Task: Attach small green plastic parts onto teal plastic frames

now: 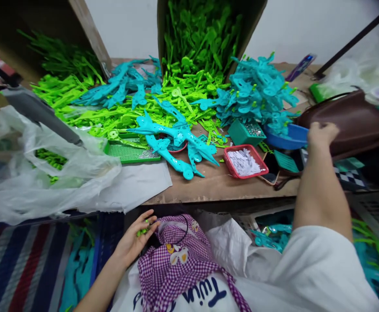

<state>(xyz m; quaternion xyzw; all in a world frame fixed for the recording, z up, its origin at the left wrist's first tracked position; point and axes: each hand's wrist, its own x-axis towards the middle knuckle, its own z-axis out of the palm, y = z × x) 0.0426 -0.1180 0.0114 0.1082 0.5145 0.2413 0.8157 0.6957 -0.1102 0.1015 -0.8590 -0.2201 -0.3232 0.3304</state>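
Note:
My left hand (139,236) is palm up over the lap, fingers curled around several small green pieces (143,231). My right hand (324,132) reaches out at the right, beside a brown bag (354,117) and the blue bowl (289,138); its fingers are bent, and what they hold, if anything, is hidden. Several turquoise plastic parts (179,135) lie crossed near the middle of the table. A red tray of white slips (264,170) and a green box of small metal pieces (241,133) stand right of them.
Bright green parts (189,93) spill from a carton. Turquoise parts (251,93) are heaped at the back right. A grey electric screwdriver (40,110) hangs at the left above a plastic bag (88,177). A green perforated tray (127,151) lies near the middle.

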